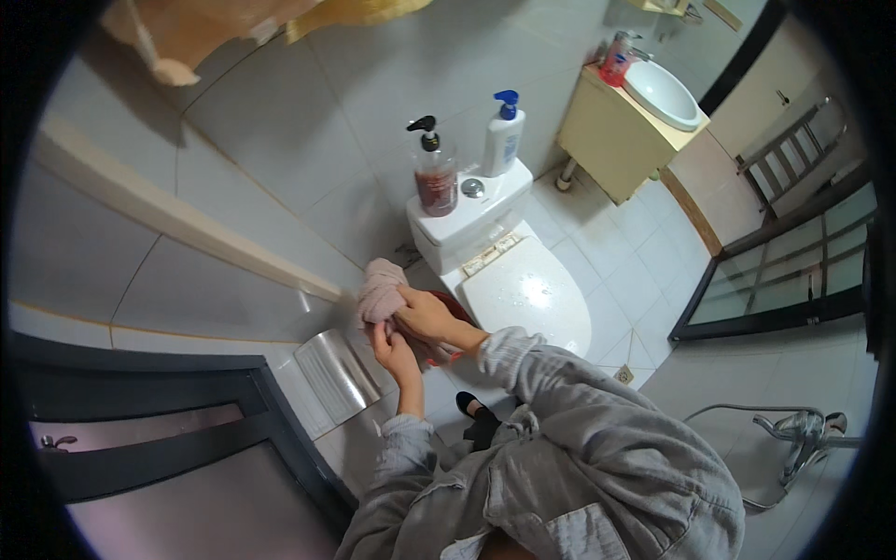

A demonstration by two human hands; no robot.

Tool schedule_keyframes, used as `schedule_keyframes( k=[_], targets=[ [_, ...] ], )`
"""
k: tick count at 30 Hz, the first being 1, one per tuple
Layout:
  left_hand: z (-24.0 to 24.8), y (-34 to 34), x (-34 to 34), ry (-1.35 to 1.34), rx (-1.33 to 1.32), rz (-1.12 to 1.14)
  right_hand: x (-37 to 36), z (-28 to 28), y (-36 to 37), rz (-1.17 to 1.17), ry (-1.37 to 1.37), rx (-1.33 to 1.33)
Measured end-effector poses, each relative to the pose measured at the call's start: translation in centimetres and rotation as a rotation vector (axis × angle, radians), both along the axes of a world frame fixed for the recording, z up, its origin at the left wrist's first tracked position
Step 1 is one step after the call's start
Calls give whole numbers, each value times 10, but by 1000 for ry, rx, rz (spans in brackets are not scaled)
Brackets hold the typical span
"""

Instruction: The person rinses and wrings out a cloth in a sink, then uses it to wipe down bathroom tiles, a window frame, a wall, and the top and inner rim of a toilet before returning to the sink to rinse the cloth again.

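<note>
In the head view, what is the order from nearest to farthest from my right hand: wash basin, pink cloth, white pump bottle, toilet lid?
1. Pink cloth: held in the right hand and left hand.
2. Toilet lid: just to the right.
3. White pump bottle: on the tank.
4. Wash basin: on the cream cabinet, upper right.

1. At 9 o'clock from the right hand, the pink cloth hides some fingertips.
2. At 2 o'clock from that hand, a red object is mostly covered; its kind is unclear.
3. Toward 11 o'clock, the upper edge crops the yellow-orange fabric.
4. Between 12 and 1 o'clock, the white bottle's print is too small to read.
5. Toward 6 o'clock, clothing hides most of the legs.
</note>
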State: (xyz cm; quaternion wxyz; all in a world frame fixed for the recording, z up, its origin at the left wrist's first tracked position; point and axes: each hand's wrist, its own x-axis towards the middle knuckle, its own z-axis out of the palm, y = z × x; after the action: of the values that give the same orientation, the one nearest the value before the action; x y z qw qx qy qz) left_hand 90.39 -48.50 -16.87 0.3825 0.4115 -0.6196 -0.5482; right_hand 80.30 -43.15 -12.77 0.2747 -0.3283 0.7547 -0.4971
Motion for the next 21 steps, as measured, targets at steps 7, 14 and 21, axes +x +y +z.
schedule_keyframes(
  k=[7, 14, 21],
  targets=[
    [0, 87, -22, 7, 394, -251, -32, -22, 114, -277, -314, 61],
    [22, 194, -81, 15, 577, -274, -112, -35, 258, -200, -312, 277],
    [54, 272, -144, 40, 546, -228, -199, -20, 326, -125, -446, 73]
  ],
)
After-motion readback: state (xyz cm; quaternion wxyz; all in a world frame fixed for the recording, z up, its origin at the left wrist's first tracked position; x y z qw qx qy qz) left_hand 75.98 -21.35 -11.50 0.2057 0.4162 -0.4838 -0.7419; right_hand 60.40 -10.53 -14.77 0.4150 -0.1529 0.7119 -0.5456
